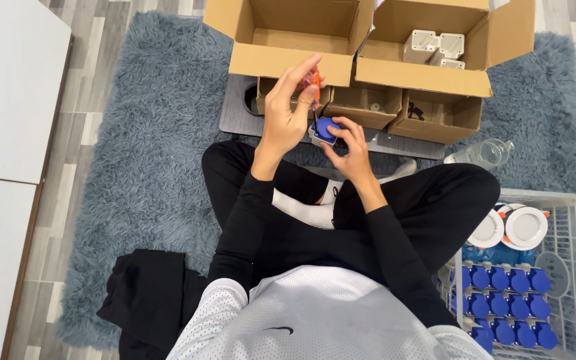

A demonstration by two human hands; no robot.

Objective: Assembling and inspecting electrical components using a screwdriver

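Observation:
I sit cross-legged on a shaggy grey rug. My left hand is raised and grips a small orange-handled screwdriver, its tip pointing down. Just below it, my right hand holds a small part with a blue round cap on a grey base. The screwdriver tip meets the top of that part. Both hands hover above my knees, in front of the cardboard boxes.
Two open cardboard boxes stand ahead; the right one holds white plastic pieces. Smaller boxes sit below them. A clear bottle lies at right. A white wire basket holds several blue parts and white round lamps. Black cloth lies at left.

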